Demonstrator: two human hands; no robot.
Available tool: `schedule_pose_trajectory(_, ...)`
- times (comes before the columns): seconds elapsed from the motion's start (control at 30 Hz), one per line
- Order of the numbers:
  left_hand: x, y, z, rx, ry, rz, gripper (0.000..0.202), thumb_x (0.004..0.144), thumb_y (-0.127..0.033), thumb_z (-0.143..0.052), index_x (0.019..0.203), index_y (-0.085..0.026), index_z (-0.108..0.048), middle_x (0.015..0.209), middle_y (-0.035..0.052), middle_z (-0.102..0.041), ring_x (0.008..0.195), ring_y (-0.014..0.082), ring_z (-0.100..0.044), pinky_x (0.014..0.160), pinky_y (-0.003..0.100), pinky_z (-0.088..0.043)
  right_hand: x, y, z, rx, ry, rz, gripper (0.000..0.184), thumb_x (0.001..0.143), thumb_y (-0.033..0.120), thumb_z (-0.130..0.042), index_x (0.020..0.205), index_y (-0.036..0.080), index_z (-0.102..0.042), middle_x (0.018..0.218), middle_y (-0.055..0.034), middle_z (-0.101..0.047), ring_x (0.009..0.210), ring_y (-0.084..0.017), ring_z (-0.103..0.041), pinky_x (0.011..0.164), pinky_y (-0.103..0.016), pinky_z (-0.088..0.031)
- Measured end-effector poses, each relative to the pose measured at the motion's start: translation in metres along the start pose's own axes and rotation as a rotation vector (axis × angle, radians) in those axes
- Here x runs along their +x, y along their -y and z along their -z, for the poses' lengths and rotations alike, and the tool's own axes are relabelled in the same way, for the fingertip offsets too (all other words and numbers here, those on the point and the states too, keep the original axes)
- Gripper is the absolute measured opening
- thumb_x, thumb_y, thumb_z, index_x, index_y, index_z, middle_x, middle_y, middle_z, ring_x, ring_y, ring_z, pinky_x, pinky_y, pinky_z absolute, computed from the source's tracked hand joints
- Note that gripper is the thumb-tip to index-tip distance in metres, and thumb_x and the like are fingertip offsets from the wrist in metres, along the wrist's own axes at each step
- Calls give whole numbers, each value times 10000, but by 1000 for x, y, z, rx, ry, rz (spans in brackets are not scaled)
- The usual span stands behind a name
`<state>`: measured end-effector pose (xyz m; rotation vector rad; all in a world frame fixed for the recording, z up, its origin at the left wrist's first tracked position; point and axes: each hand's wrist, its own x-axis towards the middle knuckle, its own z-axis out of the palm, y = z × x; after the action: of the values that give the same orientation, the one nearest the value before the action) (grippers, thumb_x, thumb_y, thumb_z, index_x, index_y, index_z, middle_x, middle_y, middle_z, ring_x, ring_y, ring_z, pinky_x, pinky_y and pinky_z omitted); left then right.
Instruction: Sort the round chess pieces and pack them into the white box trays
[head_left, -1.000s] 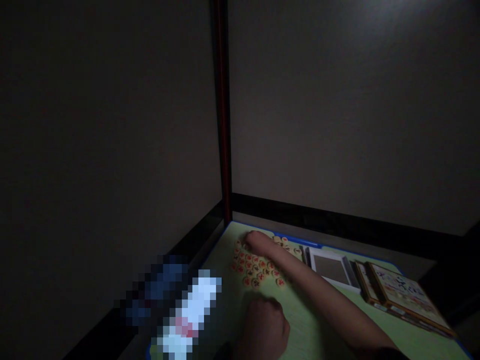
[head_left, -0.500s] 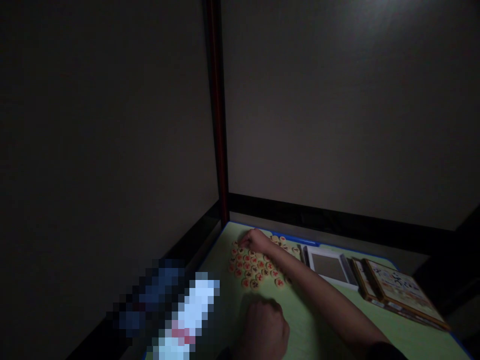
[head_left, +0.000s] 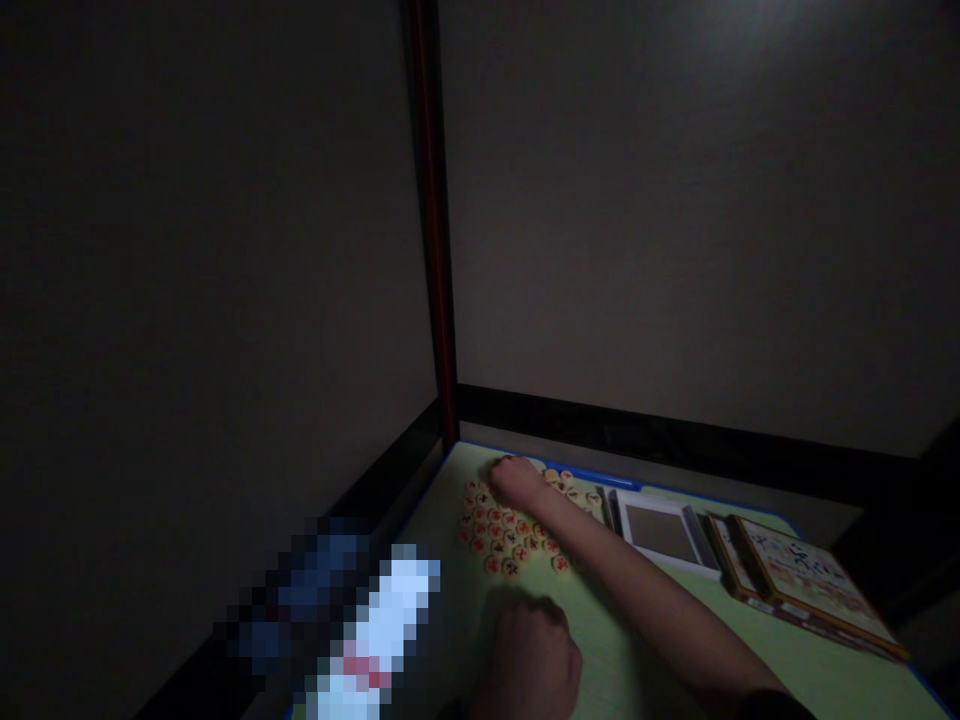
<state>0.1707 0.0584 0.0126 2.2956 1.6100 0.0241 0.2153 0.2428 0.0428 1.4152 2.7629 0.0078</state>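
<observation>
Several round pale game pieces (head_left: 504, 532) with red and dark marks lie spread on a green table (head_left: 630, 640) near its far left corner. My right hand (head_left: 516, 482) reaches across to the far edge of the spread, fingers curled down on the pieces; what they hold is hidden. My left hand (head_left: 529, 655) rests closed in a fist on the table near me, just in front of the pieces.
A white open box (head_left: 660, 531) sits right of the pieces, then a flat illustrated game box (head_left: 802, 588). Grey walls meet at a dark red post (head_left: 431, 230) behind the table corner. A blurred patch lies at lower left. The scene is very dim.
My right hand has shifted slightly right and toward the far edge of the pieces. The left fist stays where it was.
</observation>
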Motion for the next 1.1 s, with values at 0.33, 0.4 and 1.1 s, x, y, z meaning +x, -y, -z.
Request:
schedule_pose_trajectory(0.33, -1, 0, -2, -7, -11, 11, 328, 886, -183, -426, 1033, -100, -708, 987, 189, -727, 912, 299, -682, 776, 392, -477, 3, -12, -1, 96, -8, 59, 387, 818, 56, -550, 1180, 105, -677, 1059, -177, -745, 967, -259, -711, 752, -276, -499)
schedule_pose_trajectory(0.4, -1, 0, -2, 3, 2, 18, 326, 887, -178, -422, 1025, -100, -707, 986, 188, -728, 908, 300, -684, 771, 393, -479, 4, -16, -2, 145, -13, 80, 354, 795, 63, -576, 1110, 138, -721, 1020, -124, -762, 928, -225, -715, 745, -247, -489)
schedule_pose_trajectory(1.1, 1, -2, 5, -12, 34, 19, 327, 876, -157, -450, 1055, -85, -714, 1025, 196, -728, 959, 314, -694, 833, 419, -521, 19, -7, 3, 154, -30, 42, 255, 841, 145, -604, 1025, 177, -779, 1047, -127, -760, 983, -238, -706, 805, -252, -495)
